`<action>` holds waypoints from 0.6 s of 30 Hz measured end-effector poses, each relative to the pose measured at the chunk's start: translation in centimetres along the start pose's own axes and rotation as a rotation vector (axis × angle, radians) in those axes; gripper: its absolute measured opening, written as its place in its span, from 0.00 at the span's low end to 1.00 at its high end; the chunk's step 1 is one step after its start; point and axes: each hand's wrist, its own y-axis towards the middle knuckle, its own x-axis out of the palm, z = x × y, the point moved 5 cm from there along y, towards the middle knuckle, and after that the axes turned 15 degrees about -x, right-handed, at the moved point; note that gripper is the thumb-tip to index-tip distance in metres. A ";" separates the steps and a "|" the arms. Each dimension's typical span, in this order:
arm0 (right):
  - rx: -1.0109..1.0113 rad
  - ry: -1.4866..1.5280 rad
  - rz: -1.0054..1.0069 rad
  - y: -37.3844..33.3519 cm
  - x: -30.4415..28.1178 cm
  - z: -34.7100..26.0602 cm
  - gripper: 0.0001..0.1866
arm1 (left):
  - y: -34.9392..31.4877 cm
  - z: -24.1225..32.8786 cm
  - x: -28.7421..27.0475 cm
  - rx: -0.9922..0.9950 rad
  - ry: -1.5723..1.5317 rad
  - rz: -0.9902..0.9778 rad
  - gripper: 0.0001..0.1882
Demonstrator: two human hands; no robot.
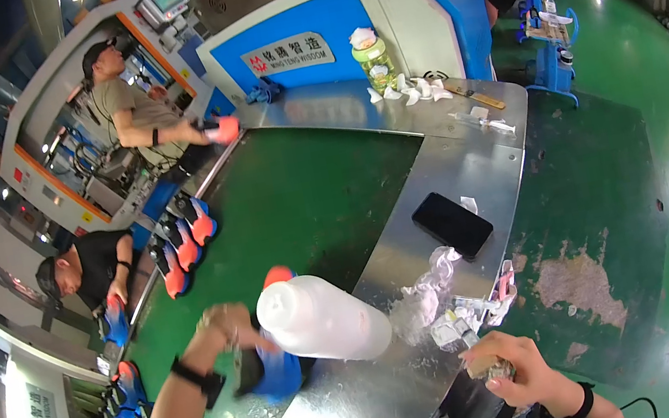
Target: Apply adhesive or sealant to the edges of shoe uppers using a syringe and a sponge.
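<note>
On the left, my left hand (230, 324) is curled at a blue shoe with a dark collar (282, 378); both are slightly blurred. A large white plastic bottle (327, 318) stands in front and hides part of the shoe and my fingertips. An orange tip (279, 274) shows beyond the bottle. At the lower right, my right hand (515, 370) is closed around a small tool with a lumpy tan handle (493, 369). Its narrow pale end (467, 334) points up toward crumpled white wrapping (453, 324); the tool's exact kind is unclear.
A black phone (452, 226) lies on the metal table edge (470, 167). White scraps (412, 90), a knife-like tool (483, 98) and a green-labelled jar (374, 63) sit farther back. Across the green belt (304, 187), two people handle shoes, near a row of orange-and-black shoes (184, 244).
</note>
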 end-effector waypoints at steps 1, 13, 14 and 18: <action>0.013 -0.020 -0.035 -0.2 0.3 0.1 0.19 | -1.7 -1.1 2.8 0.072 -0.080 -0.032 0.41; 0.030 -0.105 0.050 -0.8 3.0 2.0 0.20 | -20.8 3.3 7.7 -0.166 -0.642 -0.443 0.46; 0.067 -0.068 0.084 -1.3 3.2 2.6 0.19 | -20.2 2.8 8.8 -0.219 -0.865 -0.375 0.42; 0.095 -0.053 0.132 -1.9 4.9 3.3 0.18 | -18.2 0.1 13.1 -0.138 -1.058 -0.027 0.32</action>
